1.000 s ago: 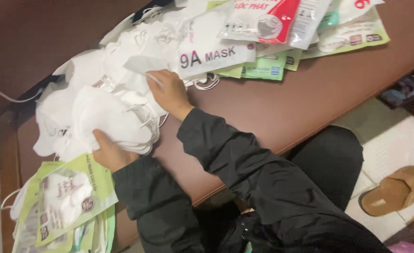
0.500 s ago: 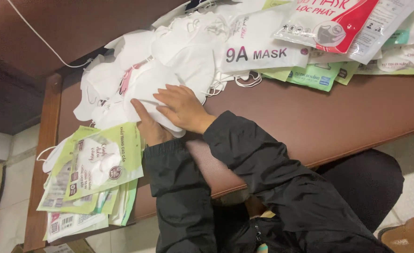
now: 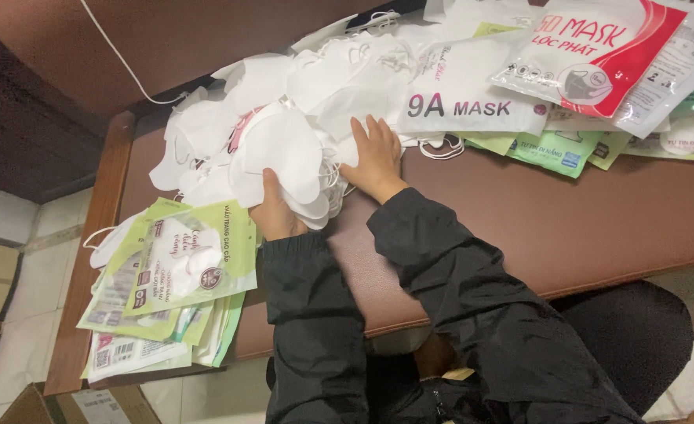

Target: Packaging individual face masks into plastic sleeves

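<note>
We see the left hand (image 3: pixel 275 213) gripping a stack of white fabric face masks (image 3: pixel 280 153) near the left end of the brown padded bench (image 3: pixel 519 220), while the right hand (image 3: pixel 374 157), fingers spread flat, steadies the loose heap (image 3: pixel 347 78).

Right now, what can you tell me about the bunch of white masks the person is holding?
The stack of white masks looks like soft, thin fabric, cup-shaped with rounded edges and thin white ear loops hanging out at the right side. Several are nested together, lying tilted on the brown padded bench. The left hand grips the stack's lower edge, thumb on top. The right hand rests flat beside it. More loose masks lie behind.
</note>
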